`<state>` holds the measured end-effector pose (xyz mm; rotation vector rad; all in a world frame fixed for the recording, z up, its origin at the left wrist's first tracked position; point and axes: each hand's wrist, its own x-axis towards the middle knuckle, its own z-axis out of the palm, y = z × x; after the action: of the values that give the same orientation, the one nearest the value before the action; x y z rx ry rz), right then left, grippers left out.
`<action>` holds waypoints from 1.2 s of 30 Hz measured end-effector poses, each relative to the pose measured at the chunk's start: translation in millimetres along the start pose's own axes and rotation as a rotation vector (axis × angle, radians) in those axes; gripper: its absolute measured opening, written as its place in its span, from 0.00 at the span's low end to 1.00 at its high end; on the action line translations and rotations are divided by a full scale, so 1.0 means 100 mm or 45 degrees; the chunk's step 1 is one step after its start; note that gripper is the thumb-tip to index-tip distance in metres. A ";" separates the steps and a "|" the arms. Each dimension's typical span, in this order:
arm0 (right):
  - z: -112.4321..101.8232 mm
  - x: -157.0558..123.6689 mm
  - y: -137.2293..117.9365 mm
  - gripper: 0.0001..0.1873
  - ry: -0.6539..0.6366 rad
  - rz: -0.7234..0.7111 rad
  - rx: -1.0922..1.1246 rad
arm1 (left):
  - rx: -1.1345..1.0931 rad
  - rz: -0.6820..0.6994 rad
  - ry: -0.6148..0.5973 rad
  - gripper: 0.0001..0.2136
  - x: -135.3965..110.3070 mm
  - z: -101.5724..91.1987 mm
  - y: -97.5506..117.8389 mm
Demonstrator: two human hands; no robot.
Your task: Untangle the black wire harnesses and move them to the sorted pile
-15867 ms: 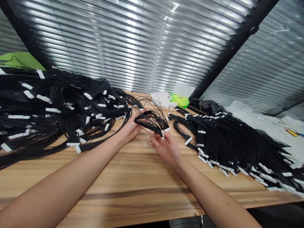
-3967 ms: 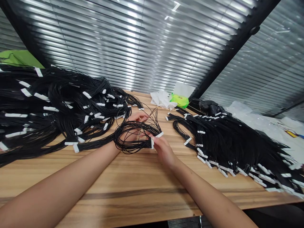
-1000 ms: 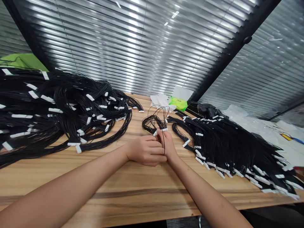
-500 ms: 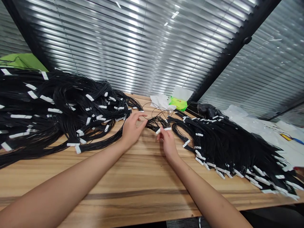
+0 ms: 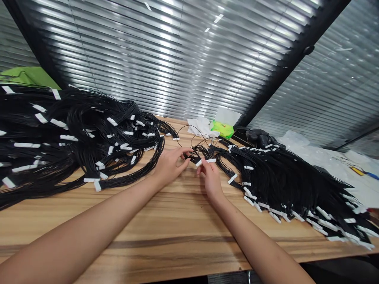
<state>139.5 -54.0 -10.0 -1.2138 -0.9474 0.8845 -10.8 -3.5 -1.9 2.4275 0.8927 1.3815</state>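
A small coiled bundle of thin black wires (image 5: 201,152) with white connector ends lies on the wooden table (image 5: 166,221), at the left edge of the right-hand heap. My left hand (image 5: 171,165) pinches the coil's left side with thumb and fingers. Just right of it, my right hand (image 5: 209,177) grips the coil's near end by its white connectors (image 5: 207,161). Both hands rest low over the table.
A big heap of black wire harnesses with white tags (image 5: 68,138) fills the left. A second, flatter row of coiled harnesses (image 5: 281,181) runs along the right. Crumpled white tissue (image 5: 201,125), a green packet (image 5: 222,127) and a black glove (image 5: 260,138) lie at the back near the window blinds.
The loose coil I held over the middle of the table has been wound tighter and moved right and away, up against the right-hand heap. My left hand has shifted onto its left side.
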 end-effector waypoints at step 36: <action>0.11 -0.19 -0.17 0.09 -0.275 0.239 0.494 | -0.556 -0.410 0.351 0.17 0.03 0.10 -0.23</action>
<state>123.9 -70.0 6.0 -0.8935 -0.7905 1.3036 -10.5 17.5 -16.2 1.7204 0.8794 1.6044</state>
